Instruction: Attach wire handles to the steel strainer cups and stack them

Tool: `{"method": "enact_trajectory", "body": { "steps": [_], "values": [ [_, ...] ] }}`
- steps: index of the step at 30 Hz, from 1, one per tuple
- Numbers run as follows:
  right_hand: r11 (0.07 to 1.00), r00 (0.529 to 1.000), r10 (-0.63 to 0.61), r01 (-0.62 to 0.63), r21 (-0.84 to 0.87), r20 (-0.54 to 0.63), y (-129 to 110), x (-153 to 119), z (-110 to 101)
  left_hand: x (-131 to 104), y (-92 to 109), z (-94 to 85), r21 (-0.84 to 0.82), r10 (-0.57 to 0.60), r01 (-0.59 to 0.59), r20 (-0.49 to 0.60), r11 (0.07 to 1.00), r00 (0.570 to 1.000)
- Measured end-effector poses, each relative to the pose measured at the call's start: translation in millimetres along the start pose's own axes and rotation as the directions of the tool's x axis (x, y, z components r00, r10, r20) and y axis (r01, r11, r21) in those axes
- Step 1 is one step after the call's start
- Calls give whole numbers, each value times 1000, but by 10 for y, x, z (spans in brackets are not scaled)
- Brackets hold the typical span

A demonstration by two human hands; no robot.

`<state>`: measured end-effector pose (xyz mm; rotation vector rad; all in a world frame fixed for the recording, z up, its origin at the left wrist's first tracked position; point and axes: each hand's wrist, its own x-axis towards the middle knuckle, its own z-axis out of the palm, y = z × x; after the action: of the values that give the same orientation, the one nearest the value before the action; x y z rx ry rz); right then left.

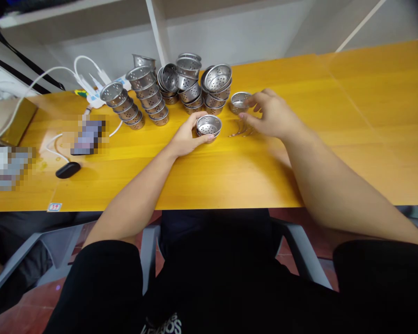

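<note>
My left hand [188, 138] is wrapped round a small perforated metal cup [209, 124], fingers on its far side and thumb at the near rim. The cup stands upright close to the tabletop. My right hand [270, 113] is at the right side of another perforated metal cup [239, 103]; its thumb and forefinger are apart, with nothing visible held between them. Whether its fingertips touch that cup's rim I cannot tell. Below the right thumb lie some thin curved metal pieces [242, 129], partly blurred.
Several stacks of similar metal cups [149, 95] stand at the back of the yellow table [209, 185], some leaning. On the left are a phone [88, 138], a black oval object [68, 170], white cables and a power strip [95, 99]. A shelf panel rises behind.
</note>
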<state>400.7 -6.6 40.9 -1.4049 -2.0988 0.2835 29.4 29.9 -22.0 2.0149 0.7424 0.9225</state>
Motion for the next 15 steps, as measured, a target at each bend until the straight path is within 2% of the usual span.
{"method": "enact_trajectory", "body": {
  "steps": [5, 9, 12, 15],
  "values": [
    [990, 992, 127, -127, -64, -18, 232, 86, 192, -2, 6, 4, -13, -15, 15, 13, 1000, 1000],
    [985, 987, 158, -159, -73, -17, 378, 159, 281, -23, 37, -1, 54, 15, -13, -35, 998, 999],
    [988, 984, 147, -151, -29, -99, 306, 163, 193, -35, 97, -32, 94, 45, -36, -101, 995, 994],
    [995, 972, 100, -95, 35, -213, 23, 101, 8, -28, 151, -88, 133, 85, -66, -144, 989, 986]
  ]
}}
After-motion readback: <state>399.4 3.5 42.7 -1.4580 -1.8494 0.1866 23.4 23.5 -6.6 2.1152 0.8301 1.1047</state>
